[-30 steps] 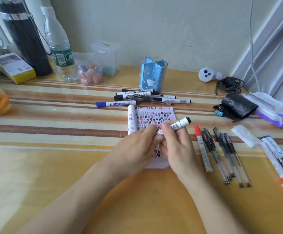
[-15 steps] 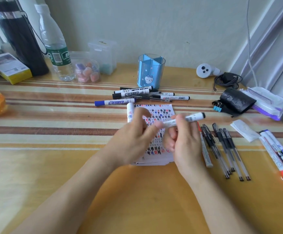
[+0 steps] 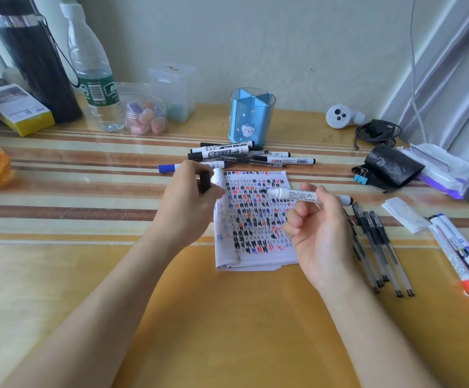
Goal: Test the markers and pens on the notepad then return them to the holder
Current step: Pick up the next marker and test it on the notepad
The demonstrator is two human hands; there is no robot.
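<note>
- The uncapped marker (image 3: 297,195) hangs over the notepad (image 3: 255,219), tip pointing left, pinched by the right hand (image 3: 320,233).
- The left hand (image 3: 188,203) grips its black cap (image 3: 205,182) at the pad's far-left corner.
- Hash marks crowd the page, so much testing looks done.
- The blue holder (image 3: 248,121), far of the pad, shows nothing inside; the heap of markers (image 3: 227,152) before it and the pens (image 3: 376,239) on the right await return.

Uncapped marker held over a scribbled notepad.

The white marker (image 3: 297,195), black tip bare and pointing left, lies level in the right hand (image 3: 320,233) above the notepad (image 3: 255,219), whose open page is crowded with black, red and blue marks. The left hand (image 3: 191,203) pinches its black cap (image 3: 205,182). Capped markers (image 3: 227,152) lie heaped before the upright blue holder (image 3: 251,116); gel pens (image 3: 378,247) lie side by side right of the pad.
</note>
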